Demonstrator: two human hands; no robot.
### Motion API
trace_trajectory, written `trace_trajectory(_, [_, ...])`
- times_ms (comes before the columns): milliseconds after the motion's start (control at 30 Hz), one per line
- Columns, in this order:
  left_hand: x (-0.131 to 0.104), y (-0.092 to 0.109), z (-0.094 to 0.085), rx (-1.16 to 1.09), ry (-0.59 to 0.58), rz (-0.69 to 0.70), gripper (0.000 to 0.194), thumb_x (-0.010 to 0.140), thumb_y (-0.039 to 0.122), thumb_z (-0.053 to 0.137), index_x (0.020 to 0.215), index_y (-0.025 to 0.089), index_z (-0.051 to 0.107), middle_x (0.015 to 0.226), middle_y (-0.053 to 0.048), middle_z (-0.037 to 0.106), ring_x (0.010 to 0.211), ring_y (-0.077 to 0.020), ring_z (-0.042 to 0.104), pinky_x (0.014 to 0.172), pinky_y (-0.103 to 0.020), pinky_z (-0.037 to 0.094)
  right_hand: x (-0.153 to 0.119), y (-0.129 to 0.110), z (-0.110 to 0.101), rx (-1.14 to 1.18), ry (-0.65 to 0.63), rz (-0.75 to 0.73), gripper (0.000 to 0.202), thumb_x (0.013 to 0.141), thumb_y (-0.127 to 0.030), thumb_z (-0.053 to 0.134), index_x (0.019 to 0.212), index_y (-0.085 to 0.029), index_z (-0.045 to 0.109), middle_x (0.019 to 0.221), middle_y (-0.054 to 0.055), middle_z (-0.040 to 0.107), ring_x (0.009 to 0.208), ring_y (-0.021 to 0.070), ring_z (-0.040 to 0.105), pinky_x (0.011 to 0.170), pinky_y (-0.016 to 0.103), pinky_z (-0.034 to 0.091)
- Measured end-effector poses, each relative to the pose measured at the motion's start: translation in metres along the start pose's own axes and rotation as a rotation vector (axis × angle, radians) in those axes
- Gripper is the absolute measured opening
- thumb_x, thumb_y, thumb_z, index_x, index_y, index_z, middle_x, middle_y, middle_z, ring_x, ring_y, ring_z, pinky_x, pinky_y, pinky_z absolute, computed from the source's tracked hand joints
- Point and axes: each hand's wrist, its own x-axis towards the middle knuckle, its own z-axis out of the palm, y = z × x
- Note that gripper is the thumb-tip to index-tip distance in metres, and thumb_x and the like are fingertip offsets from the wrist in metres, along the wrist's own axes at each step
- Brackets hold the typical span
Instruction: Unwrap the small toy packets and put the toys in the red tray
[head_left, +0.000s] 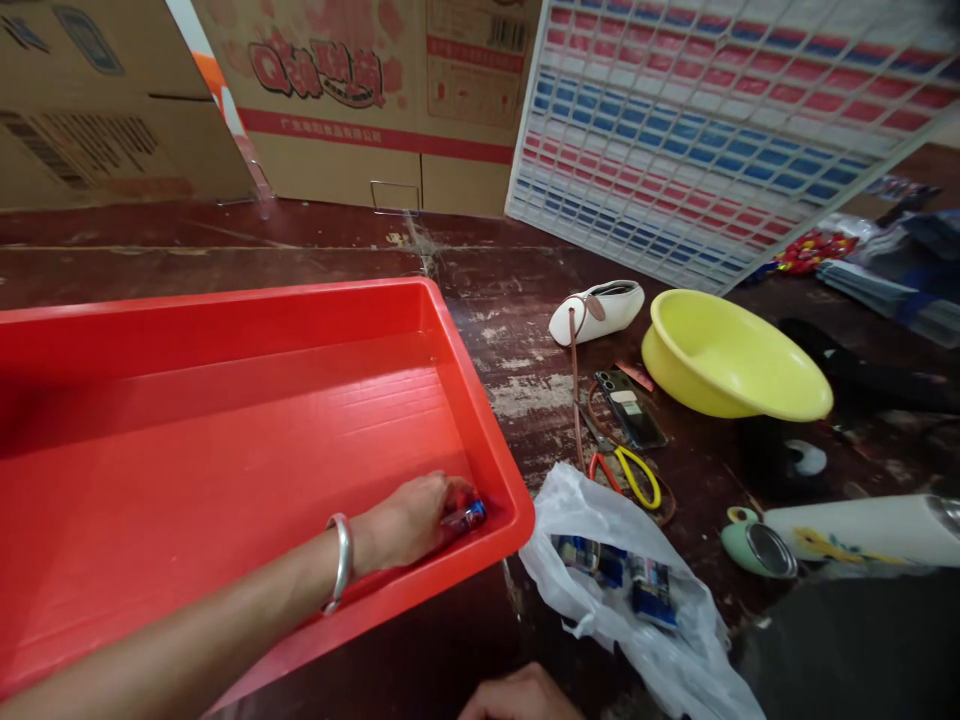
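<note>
My left hand (409, 520), with a silver bangle on its wrist, reaches into the near right corner of a big red plastic tray (300, 300) and grips a small red and blue packet (466, 516) against the tray floor. Only the top of my right hand (517, 697) shows at the bottom edge, close to a white plastic bag (660, 650) that holds several blue packets (649, 588); I cannot see its fingers.
A yellow basin (731, 355), a phone (631, 408), yellow-handled scissors (628, 470), a white shoe-shaped object (596, 312) and a green cup (754, 542) lie right of the tray on the dark worn table. Cardboard boxes (360, 90) and a white grid rack (712, 130) stand behind.
</note>
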Motion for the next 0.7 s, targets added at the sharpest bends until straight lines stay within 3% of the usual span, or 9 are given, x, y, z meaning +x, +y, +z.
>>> trace_trajectory(133, [-0.013,0.012,-0.012,0.06,0.084,-0.054,0.038,0.079,0.037,0.06,0.111,0.019,0.072,0.093,-0.012,0.075,0.077,-0.0265,0.067,0.067,-0.033,0.047,0.002,-0.004,0.0,-0.03,0.022,-0.033,0.049,0.086,-0.057,0.054,0.101,-0.018,0.079,0.092,0.008,0.078,0.081,0.0172,0.072,0.075,0.022,0.051])
trace_trajectory(233, [-0.046,0.031,-0.023,0.171,0.156,-0.118,0.042,0.088,0.051,0.051,0.106,0.02,0.072,0.1,-0.016,0.074,0.086,-0.0319,0.069,0.07,-0.037,0.047,-0.004,-0.006,0.005,-0.08,0.05,-0.048,0.04,0.089,-0.047,0.054,0.101,-0.018,0.078,0.088,0.007,0.078,0.076,0.0152,0.071,0.07,0.021,0.051])
trace_trajectory(300, [-0.074,0.041,-0.023,0.289,0.169,-0.203,0.052,0.091,0.063,0.041,0.103,0.021,0.07,0.102,-0.018,0.073,0.091,-0.0365,0.069,0.073,-0.041,0.046,-0.011,-0.014,0.007,-0.16,0.202,-0.042,0.029,0.089,-0.039,0.056,0.094,-0.02,0.079,0.083,0.005,0.077,0.08,0.0156,0.071,0.073,0.021,0.051])
trace_trajectory(367, [-0.098,0.046,-0.016,0.426,0.135,-0.293,0.056,0.09,0.066,0.039,0.103,0.02,0.067,0.104,-0.019,0.071,0.096,-0.0419,0.067,0.075,-0.046,0.045,-0.018,-0.033,0.003,-0.251,0.416,-0.145,0.021,0.09,-0.03,0.058,0.086,-0.022,0.076,0.075,0.003,0.075,0.08,0.0154,0.07,0.072,0.021,0.051])
trace_trajectory(467, [-0.122,0.04,0.002,0.569,0.103,-0.359,0.032,0.097,0.036,0.036,0.101,0.017,0.061,0.099,-0.018,0.07,0.092,-0.0407,0.068,0.072,-0.046,0.043,-0.022,-0.073,-0.02,-0.425,0.621,-0.5,0.016,0.092,-0.016,0.055,0.095,-0.021,0.069,0.082,0.004,0.072,0.082,0.014,0.067,0.075,0.023,0.054])
trace_trajectory(533, [-0.132,0.032,0.013,0.586,0.124,-0.351,0.028,0.093,0.017,0.03,0.096,0.018,0.058,0.093,-0.015,0.069,0.089,-0.0369,0.069,0.07,-0.043,0.043,-0.019,-0.097,-0.04,-0.626,0.703,-0.66,0.026,0.091,-0.008,0.055,0.112,-0.02,0.064,0.101,0.006,0.071,0.099,0.0162,0.064,0.09,0.03,0.054])
trace_trajectory(600, [-0.144,0.024,0.021,0.57,0.133,-0.334,0.027,0.091,0.013,0.031,0.094,0.019,0.057,0.093,-0.014,0.069,0.089,-0.0352,0.069,0.071,-0.042,0.044,-0.014,-0.112,-0.056,-0.841,0.735,-0.677,0.032,0.091,-0.01,0.057,0.122,-0.02,0.061,0.117,0.008,0.068,0.116,0.0204,0.057,0.102,0.039,0.051])
trace_trajectory(700, [-0.167,0.018,0.029,0.552,0.103,-0.337,0.027,0.088,0.013,0.036,0.096,0.019,0.061,0.097,-0.015,0.071,0.091,-0.0349,0.069,0.074,-0.044,0.048,-0.01,-0.115,-0.064,-0.99,0.638,-0.643,0.027,0.093,-0.026,0.063,0.119,-0.018,0.064,0.121,0.008,0.068,0.121,0.024,0.054,0.103,0.044,0.051])
